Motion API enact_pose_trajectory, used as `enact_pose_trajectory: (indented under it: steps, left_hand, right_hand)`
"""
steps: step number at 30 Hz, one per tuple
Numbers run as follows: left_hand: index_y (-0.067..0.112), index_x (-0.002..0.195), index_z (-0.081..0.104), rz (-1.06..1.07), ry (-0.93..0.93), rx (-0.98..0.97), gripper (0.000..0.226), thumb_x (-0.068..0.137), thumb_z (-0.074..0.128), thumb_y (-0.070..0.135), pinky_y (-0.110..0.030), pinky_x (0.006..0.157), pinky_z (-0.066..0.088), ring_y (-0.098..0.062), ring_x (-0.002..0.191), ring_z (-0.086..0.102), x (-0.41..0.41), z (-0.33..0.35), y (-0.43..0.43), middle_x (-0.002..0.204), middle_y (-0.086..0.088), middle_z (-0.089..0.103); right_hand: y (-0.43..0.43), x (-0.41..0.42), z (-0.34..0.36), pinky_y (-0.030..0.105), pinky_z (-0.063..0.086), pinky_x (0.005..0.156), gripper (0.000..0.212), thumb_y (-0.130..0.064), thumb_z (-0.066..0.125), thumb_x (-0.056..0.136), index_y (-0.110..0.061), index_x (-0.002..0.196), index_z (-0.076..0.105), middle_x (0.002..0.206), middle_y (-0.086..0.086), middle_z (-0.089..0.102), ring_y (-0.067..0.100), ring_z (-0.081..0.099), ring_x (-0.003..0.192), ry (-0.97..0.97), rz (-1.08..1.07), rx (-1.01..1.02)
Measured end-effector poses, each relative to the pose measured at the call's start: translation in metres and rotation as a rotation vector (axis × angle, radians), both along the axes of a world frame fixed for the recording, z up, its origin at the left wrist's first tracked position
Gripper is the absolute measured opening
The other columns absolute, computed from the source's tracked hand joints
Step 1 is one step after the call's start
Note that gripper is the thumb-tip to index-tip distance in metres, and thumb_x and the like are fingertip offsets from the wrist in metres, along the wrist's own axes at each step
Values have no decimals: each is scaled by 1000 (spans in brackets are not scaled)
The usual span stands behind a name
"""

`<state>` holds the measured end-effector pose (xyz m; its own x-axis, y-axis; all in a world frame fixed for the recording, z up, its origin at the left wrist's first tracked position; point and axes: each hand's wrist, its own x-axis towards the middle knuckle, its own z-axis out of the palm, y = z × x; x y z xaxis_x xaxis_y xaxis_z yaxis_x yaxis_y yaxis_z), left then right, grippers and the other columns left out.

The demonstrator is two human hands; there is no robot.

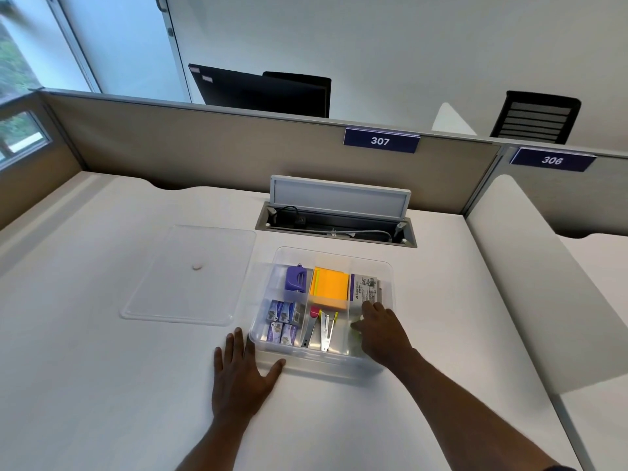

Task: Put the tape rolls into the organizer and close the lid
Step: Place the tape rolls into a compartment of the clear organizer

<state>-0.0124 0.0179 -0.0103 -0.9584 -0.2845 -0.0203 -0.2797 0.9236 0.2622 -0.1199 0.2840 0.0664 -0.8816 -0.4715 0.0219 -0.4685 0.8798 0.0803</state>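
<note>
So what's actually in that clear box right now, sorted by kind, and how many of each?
Small staple boxes: 5, as far as I can tell
Purple gadget: 1
Orange sticky-note pad: 1
Metal staple removers: 2
Printed packet: 1
Total: 10
The right hand hides part of the right-side compartment, so anything under it is uncounted.

The right hand [382,329] hides whatever its fingertips touch in the clear plastic organizer's [390,277] near-right compartment; box labels are illegible.
</note>
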Motion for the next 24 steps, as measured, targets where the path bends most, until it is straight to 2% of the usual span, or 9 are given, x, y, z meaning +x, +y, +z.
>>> enact_pose_trajectory:
  steps: [5, 9, 15, 20, 24]
  left_hand:
    - [13, 143, 35, 2, 2, -1, 95, 77, 26, 80, -50, 118, 19, -30, 145, 24, 0, 0, 0, 154, -15, 31]
    - [13, 144, 33, 1, 0, -2, 95, 77, 25, 80, -49, 119, 17, -30, 145, 22, 0, 0, -1, 155, -14, 29]
    - [12, 143, 35, 0, 7, -1, 94, 78, 28, 79, -50, 119, 19, -30, 145, 24, 1, 1, 0, 155, -15, 30]
    - [12, 144, 34, -2, 3, -7, 95, 78, 24, 80, -49, 119, 18, -30, 145, 22, 1, 1, 0, 155, -15, 28]
    - [12, 143, 36, -1, 2, -12, 96, 78, 22, 80, -49, 118, 19, -31, 144, 24, 1, 1, 0, 154, -15, 31]
  right_hand:
    - [-1, -2, 4, 32, 56, 59, 17, -14, 86, 52, -20, 63, 75, 88, 4, 69, 24, 66, 78, 48, 4, -9]
    - [-5, -2, 3, 31, 55, 59, 16, -18, 87, 52, -18, 59, 73, 87, 4, 69, 24, 66, 78, 71, 2, 52]
    - [-6, -4, 0, 36, 57, 69, 10, -20, 82, 64, -21, 72, 77, 95, 6, 68, 27, 65, 89, 52, 2, 54]
    - [-3, -3, 1, 33, 56, 62, 16, -16, 87, 52, -17, 60, 73, 89, 6, 70, 27, 66, 79, 70, -38, 49]
    - [-4, -2, -1, 34, 56, 63, 18, -20, 87, 52, -21, 64, 74, 92, 6, 69, 26, 66, 82, 63, -41, 93]
